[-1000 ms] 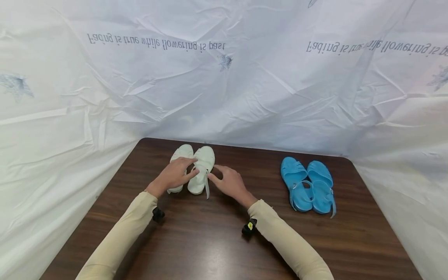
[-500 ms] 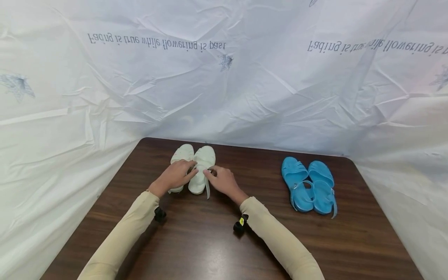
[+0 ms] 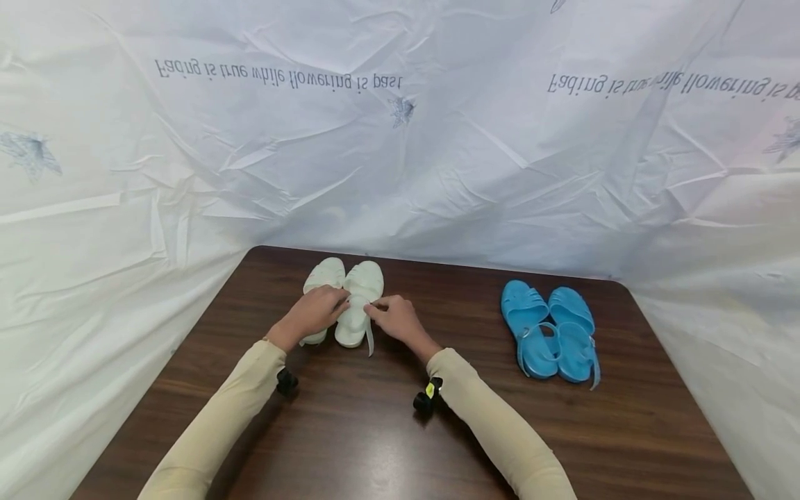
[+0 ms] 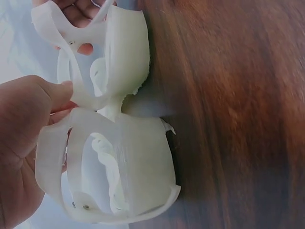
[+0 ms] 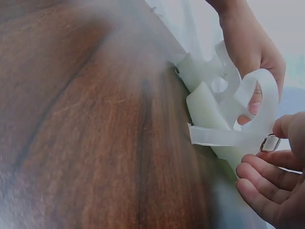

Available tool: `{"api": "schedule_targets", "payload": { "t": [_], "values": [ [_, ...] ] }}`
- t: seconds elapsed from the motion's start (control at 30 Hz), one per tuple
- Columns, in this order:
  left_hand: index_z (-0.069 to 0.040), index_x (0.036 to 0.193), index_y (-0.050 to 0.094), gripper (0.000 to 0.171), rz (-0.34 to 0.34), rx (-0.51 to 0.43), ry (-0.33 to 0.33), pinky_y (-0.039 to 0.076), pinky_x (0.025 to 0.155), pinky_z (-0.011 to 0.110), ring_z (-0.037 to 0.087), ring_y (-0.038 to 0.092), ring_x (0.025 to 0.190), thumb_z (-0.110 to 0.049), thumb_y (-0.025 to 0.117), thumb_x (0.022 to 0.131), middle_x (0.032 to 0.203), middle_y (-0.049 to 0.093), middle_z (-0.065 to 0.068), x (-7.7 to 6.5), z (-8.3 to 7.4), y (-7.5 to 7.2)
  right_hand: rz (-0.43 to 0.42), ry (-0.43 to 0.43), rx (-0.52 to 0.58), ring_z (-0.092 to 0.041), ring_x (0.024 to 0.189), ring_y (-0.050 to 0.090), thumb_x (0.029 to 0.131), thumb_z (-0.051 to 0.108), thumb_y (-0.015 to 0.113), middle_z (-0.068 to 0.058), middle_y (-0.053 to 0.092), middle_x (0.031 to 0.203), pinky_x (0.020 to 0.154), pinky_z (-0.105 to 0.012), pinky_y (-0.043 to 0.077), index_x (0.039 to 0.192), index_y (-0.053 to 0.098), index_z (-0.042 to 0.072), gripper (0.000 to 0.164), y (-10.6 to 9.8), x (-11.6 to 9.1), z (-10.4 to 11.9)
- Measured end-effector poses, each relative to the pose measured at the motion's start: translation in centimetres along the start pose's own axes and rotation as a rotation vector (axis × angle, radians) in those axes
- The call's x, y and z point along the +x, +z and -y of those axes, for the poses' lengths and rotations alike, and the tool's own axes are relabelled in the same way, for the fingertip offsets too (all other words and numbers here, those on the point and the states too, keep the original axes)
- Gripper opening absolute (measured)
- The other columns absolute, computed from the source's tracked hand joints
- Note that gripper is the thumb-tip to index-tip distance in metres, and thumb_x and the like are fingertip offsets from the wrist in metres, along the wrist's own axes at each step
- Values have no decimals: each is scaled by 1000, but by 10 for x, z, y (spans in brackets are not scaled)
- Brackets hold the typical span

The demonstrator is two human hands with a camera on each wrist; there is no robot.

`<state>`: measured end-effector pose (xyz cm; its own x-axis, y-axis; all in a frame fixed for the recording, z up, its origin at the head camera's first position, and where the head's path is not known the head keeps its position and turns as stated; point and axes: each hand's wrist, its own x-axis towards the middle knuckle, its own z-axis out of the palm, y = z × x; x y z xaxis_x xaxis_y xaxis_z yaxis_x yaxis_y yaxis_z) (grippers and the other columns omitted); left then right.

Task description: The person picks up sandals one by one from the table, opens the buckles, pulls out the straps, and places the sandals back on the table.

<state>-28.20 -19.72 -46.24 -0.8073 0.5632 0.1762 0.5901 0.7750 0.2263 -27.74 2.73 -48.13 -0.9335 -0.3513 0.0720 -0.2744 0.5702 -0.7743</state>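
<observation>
OBJECT: right-hand white plastic sandal (image 3: 356,316), on brown wood-grain bench (image 3: 312,423) | LEFT GRIP (image 3: 315,310): pinches pale ankle strap (image 5: 268,86) | RIGHT GRIP (image 3: 400,319): pinches silvery metal buckle (image 5: 270,143) | STEP: apparently buckle work, direction unclear | NEXT: likely calls for holding strap steady

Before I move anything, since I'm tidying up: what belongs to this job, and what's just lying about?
In the job:
white sandals
strap, at the left hand
metal buckle, at the right hand

Lying about:
blue sandals, untouched

At lower right, the right hand (image 5: 279,179) pinches a white sandal (image 5: 208,109) by its buckle (image 5: 270,143); the left hand's (image 5: 252,50) fingertips show through a strap loop (image 5: 269,86), upper right.
</observation>
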Motion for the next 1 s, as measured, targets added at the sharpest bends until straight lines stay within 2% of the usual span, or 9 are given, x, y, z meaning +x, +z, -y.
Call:
{"api": "schedule_targets", "payload": {
  "t": [0.2,0.37,0.53,0.77,1.0],
  "values": [
    [-3,113,70,18,8,-42,-41,50,68,35,12,59,71,-16,65,102,88,68,3,0,-3,0,-41,-17,3,-8,64,66,100,31,67,-4,77,81,60,-28,52,113,79,9,29,-2,-1,0],
    [-1,121,70,26,-1,-70,-70,55,72,37,16,66,79,-16,68,100,97,72,7,-2,-5,0,-76,-34,21,-7,62,66,97,29,72,-2,76,78,61,-27,53,109,80,9,25,-1,-2,-3],
    [-1,123,70,30,-57,-97,-70,58,74,39,20,70,86,-15,71,97,102,74,10,-2,-8,-2,-134,-62,18,-6,65,67,94,28,75,-2,78,84,68,-28,55,105,82,11,22,-2,-2,-4],
    [-3,122,72,29,-140,-157,-31,59,73,38,20,72,86,-15,73,96,102,76,9,-2,-12,-7,-141,-55,54,-7,66,67,92,30,77,-2,78,85,64,-27,55,107,81,11,24,-14,-4,0],
    [-3,120,73,26,-218,-236,-13,59,75,40,23,73,88,-13,73,96,102,76,11,-2,-24,-12,-162,-102,47,-9,75,69,92,27,78,-2,78,90,67,-28,56,105,81,10,21,-30,-13,6]
  ]
}}
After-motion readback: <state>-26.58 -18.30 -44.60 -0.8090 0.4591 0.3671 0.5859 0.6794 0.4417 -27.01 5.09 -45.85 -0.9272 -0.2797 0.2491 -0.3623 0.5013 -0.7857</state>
